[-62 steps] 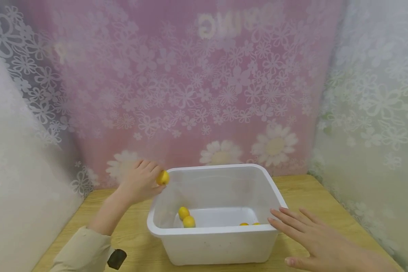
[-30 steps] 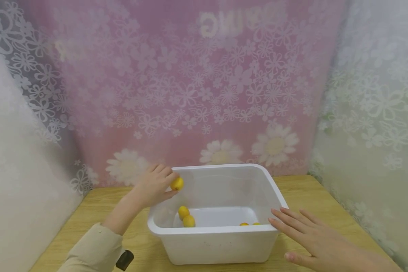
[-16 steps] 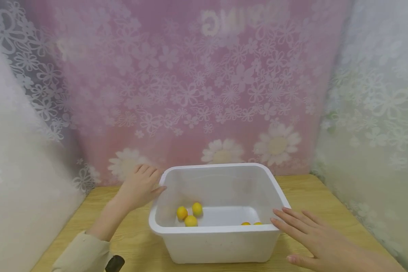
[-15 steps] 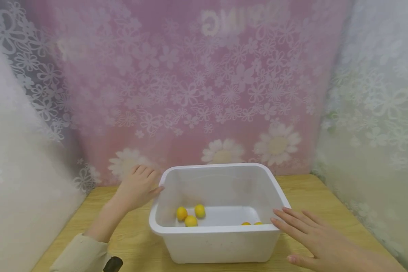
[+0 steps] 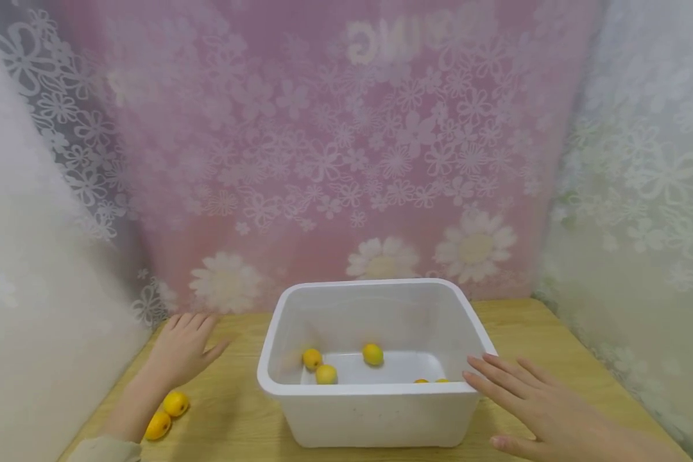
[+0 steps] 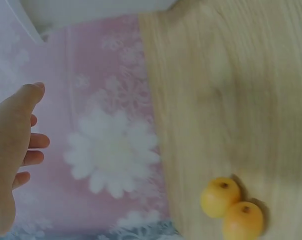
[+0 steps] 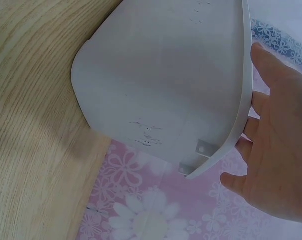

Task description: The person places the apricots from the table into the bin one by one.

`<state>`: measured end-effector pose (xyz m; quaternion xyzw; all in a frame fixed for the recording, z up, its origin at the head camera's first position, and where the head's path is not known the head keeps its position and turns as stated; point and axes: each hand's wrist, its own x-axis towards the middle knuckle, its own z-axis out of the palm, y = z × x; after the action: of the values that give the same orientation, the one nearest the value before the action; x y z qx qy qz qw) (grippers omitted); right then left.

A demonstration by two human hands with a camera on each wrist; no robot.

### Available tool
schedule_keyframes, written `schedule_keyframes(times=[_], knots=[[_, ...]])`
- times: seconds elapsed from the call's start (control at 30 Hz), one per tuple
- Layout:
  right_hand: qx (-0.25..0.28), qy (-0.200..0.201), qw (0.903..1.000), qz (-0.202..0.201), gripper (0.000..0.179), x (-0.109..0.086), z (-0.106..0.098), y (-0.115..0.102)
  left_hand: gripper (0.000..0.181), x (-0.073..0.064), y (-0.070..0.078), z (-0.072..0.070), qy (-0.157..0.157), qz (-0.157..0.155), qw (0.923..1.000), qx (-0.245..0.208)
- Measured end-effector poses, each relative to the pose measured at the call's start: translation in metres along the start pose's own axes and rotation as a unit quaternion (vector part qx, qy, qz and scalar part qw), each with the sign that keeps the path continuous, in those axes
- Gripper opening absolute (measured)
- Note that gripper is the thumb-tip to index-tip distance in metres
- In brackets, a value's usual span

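My left hand (image 5: pixel 179 353) is over the left part of the table, its fingers loosely extended and holding nothing. Just below that wrist lie two small yellow-orange fruits (image 5: pixel 176 403), which look like loquats. They touch each other in the left wrist view, where their dark ends (image 6: pixel 220 197) show. A white plastic tub (image 5: pixel 375 417) stands in the middle. Inside are several similar fruits: one fruit (image 5: pixel 373 354) near the centre, two at the left, and others mostly hidden by the front rim. My right hand (image 5: pixel 545 407), fingers straight, touches the tub's right front corner.
The tub stands on a wood-grain table (image 5: pixel 237 385). A pink flowered backdrop (image 5: pixel 346 160) rises behind it, with pale patterned sheets at the left (image 5: pixel 46 289) and right (image 5: pixel 641 244) sides.
My left hand held a fruit over the tub's left rim, let it go inside, then moved left and down. The released fruit rolled right. My right hand has stayed at the corner.
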<state>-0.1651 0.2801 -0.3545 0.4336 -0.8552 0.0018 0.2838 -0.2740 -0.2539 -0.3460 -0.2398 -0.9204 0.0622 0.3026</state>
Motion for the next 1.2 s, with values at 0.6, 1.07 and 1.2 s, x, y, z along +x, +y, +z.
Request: schedule_keyframes(times=[0.6, 1.07, 1.2], knots=[[-0.001, -0.009, 0.9998, 0.017, 0.079, -0.001, -0.001, -0.003, 0.051, -0.1, -0.025, 0.046, -0.114, -0.081, 0.99, 0.019], [-0.003, -0.008, 0.9996, 0.026, 0.079, -0.001, -0.001, -0.005, 0.066, -0.131, -0.041, 0.063, -0.288, -0.146, 0.9464, -0.003], [-0.003, -0.001, 0.9998, 0.022, 0.077, -0.002, -0.001, -0.005, 0.07, -0.132, -0.043, 0.068, -0.343, -0.164, 0.9245, -0.022]])
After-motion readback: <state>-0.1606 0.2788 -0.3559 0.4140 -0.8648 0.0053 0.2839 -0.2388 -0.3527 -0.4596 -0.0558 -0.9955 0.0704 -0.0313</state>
